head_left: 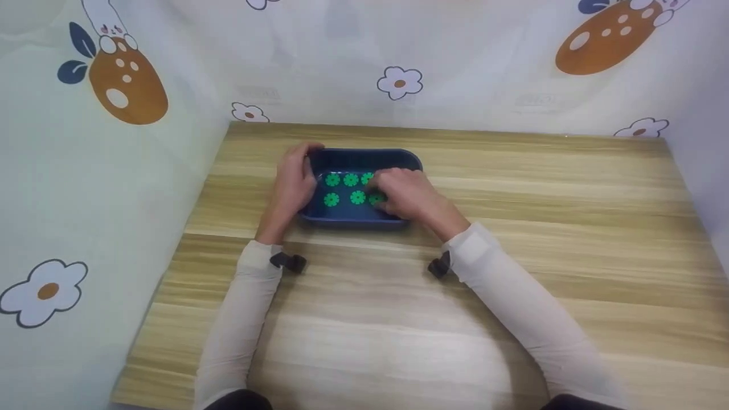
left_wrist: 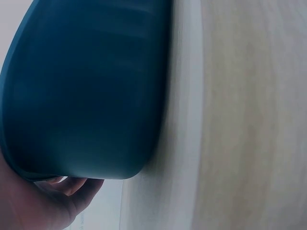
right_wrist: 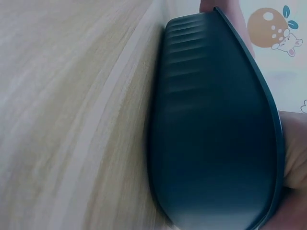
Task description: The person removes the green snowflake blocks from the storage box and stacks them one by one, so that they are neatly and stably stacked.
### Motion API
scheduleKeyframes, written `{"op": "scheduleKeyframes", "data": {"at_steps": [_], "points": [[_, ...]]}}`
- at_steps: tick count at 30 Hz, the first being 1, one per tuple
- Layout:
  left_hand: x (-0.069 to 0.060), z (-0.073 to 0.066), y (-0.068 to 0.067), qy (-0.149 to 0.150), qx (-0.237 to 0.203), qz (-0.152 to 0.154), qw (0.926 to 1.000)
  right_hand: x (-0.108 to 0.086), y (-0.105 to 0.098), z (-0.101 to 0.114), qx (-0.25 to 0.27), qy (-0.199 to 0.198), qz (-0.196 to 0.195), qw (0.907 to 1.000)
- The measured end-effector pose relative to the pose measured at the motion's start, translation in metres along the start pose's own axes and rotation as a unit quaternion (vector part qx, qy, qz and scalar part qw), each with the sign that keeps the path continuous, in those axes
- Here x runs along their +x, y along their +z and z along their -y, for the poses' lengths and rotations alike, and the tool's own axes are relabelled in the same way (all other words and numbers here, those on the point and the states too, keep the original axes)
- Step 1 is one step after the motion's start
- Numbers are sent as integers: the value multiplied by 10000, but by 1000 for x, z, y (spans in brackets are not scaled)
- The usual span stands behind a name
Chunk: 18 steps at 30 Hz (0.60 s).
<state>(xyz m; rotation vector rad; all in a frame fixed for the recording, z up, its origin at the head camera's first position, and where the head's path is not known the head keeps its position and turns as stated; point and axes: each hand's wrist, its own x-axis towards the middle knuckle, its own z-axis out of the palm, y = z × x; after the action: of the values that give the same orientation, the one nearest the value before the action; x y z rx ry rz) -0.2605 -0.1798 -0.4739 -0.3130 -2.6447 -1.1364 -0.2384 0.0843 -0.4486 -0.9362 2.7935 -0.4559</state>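
A dark blue rectangular tray (head_left: 353,224) stands on the table, with several green flower-shaped discs (head_left: 351,180) lying in two rows on its floor. My left hand (head_left: 295,181) grips the tray's left end. In the left wrist view, fingers (left_wrist: 86,191) curl past the far corner of the tray wall (left_wrist: 86,96). Over the tray's right end, my right hand (head_left: 405,192) reaches inside, thumb and forefinger around the front right green disc (head_left: 376,199). From the right wrist, the tray wall (right_wrist: 216,120) hides those fingertips.
The wood-grain table (head_left: 364,319) extends around the tray on all sides. A pale wall covering (head_left: 319,68) printed with flowers and orange fruit rises behind the table and along its left. Dark wrist straps (head_left: 289,262) sit over the light sleeves.
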Motion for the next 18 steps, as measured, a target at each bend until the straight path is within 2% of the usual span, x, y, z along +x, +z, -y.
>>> {"op": "scheduleKeyframes", "data": {"at_steps": [10,18], "points": [[0,0,1,-80,55,59,9999,1,-1,0,-55,-87,124,9999],[0,1,1,6,69,3,10000,1,-1,-3,115,-233,165,9995]]}}
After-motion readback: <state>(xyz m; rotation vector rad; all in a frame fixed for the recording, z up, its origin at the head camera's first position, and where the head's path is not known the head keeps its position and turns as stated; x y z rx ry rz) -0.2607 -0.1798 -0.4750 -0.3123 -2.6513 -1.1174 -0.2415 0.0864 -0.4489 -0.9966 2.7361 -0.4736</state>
